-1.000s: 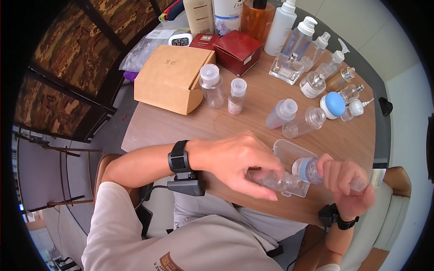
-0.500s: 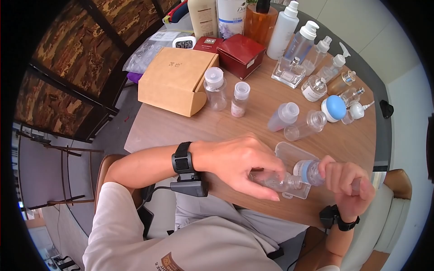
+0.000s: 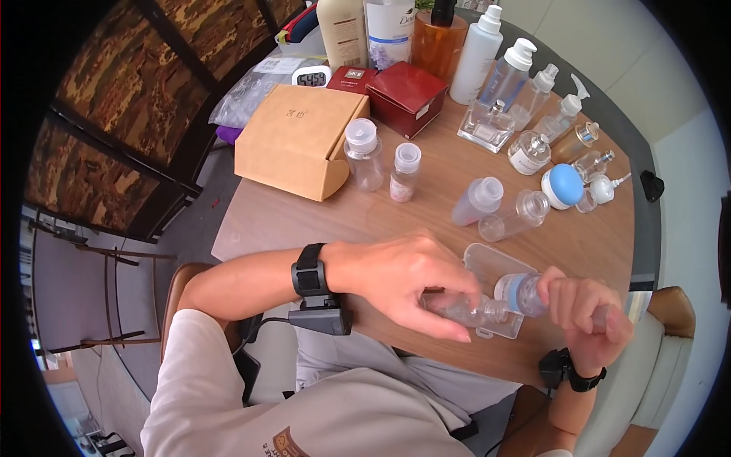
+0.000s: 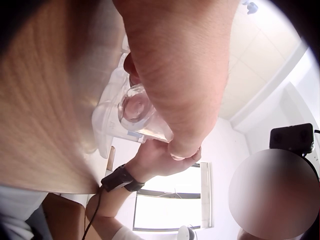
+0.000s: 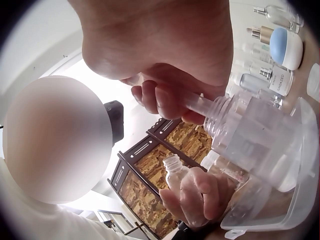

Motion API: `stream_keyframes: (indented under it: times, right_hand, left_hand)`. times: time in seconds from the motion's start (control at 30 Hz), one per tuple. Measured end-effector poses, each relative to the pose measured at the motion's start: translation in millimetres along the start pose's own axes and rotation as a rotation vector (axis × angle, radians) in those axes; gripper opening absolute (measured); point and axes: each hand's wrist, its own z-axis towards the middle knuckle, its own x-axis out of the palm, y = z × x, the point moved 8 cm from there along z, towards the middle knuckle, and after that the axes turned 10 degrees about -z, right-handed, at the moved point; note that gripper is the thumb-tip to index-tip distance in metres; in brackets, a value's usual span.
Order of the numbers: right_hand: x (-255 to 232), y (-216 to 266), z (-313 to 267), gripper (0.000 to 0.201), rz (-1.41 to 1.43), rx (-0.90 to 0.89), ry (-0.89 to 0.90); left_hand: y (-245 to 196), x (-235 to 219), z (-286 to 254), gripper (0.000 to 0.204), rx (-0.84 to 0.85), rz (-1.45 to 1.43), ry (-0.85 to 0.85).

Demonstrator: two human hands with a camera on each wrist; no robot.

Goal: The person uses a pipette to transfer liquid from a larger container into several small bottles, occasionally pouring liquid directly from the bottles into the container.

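Dressed in off-white short-sleeved T-shirt [image 3: 343, 411] with brown print [image 3: 285, 442], light grey trousers [image 3: 331, 358], black wrist straps [image 3: 309, 270], boxy dark modules [image 3: 321, 319], thin black cable [image 3: 266, 323].

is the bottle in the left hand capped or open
Open: the bottle in the left hand shows a bare threaded neck, no cap.

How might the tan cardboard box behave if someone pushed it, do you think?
The tan cardboard box would probably slide rather than roll, given its flat faces. It looks fairly stiff, though the curved side flap might flex. Its weight is hard to judge, since the closed lid hides any contents.
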Motion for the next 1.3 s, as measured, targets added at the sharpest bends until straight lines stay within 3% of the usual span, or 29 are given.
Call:
stream_keyframes:
  times: [0.3,1.3]
  right_hand:
    - [1.0,2.1,-1.2,0.052,0.039,-0.061,0.002]
    - [-0.5,-1.7,-3.6,0.053,0.017,-0.005,0.005]
  left_hand:
    - [1.7,-0.3,1.8,0.032,-0.025,-0.002,0.002]
    - [2.3,-0.5,0.3,0.033,-0.022,0.003,-0.003]
